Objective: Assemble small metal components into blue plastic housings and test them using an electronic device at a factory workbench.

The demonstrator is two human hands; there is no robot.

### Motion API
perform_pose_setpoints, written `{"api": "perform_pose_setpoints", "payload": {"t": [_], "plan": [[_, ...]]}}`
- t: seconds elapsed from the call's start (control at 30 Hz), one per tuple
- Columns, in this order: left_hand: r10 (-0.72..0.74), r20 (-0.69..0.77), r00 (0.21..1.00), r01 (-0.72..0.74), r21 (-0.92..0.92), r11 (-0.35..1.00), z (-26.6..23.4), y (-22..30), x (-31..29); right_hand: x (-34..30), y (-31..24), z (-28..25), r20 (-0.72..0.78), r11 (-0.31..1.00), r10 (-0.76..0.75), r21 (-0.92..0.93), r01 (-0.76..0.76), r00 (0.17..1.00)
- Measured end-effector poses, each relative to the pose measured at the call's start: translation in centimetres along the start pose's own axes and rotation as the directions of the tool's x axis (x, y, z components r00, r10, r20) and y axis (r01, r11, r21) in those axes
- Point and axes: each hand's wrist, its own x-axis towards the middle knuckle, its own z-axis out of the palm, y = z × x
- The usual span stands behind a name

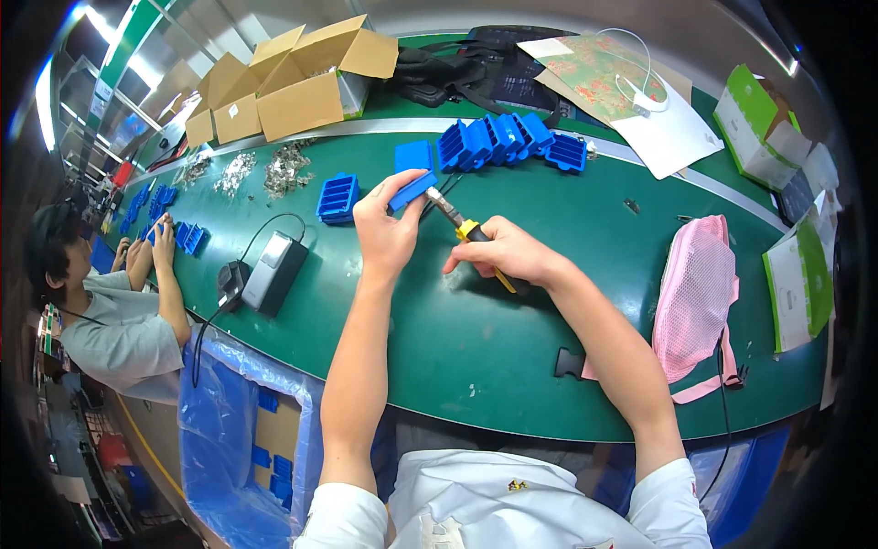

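Observation:
My left hand (382,220) is closed on a blue plastic part (413,190), raised over the green bench. My right hand (512,249) grips pliers (474,231) with black-and-yellow handles. Their metal jaws point up and left and meet the near end of the blue part; the exact contact is too small to make out. Just beyond my left hand lies a flat blue piece (413,156). To its right stands a row of slotted blue plastic trays (494,140). Another blue tray stack (338,199) sits left of my left hand.
A grey-black box device (275,272) with a cable stands left of my forearm. Piles of small metal pieces (289,168) lie farther back, before open cardboard boxes (302,110). A pink mesh bag (692,302) is at right. A co-worker (119,302) handles blue parts at left.

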Motion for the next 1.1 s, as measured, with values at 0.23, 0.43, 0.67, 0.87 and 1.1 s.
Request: {"api": "perform_pose_setpoints", "payload": {"t": [0.23, 0.43, 0.67, 0.87, 1.1], "plan": [[-0.019, -0.045, 0.999, 0.018, -0.035, 0.999, -0.3, -0.2, -0.3, 0.4, 0.2, 0.9, 0.047, 0.986, -0.001, 0.165, -0.007, 0.999], [-0.161, -0.486, 0.859, 0.132, -0.093, 0.987, -4.2, -3.1, 1.7, -0.9, 0.9, 0.5, 0.115, 0.998, 0.024, 0.050, -0.030, 0.993], [-0.080, -0.241, 0.967, 0.058, -0.095, 0.994, -4.4, -2.8, 0.7, 0.0, 0.5, 1.1, 0.136, 0.998, -0.069, 0.014, 0.067, 0.988], [-0.110, -0.070, 0.991, 0.105, -0.066, 0.992, -4.1, -1.4, -0.2, 0.3, 0.1, 1.7, -0.016, 0.981, -0.194, -0.028, 0.193, 0.981], [0.032, -0.024, 0.999, -0.034, -0.077, 0.996, -3.3, -1.0, -0.3, 0.2, -0.6, 1.2, 0.082, 0.993, -0.025, -0.114, 0.035, 0.996]]}}
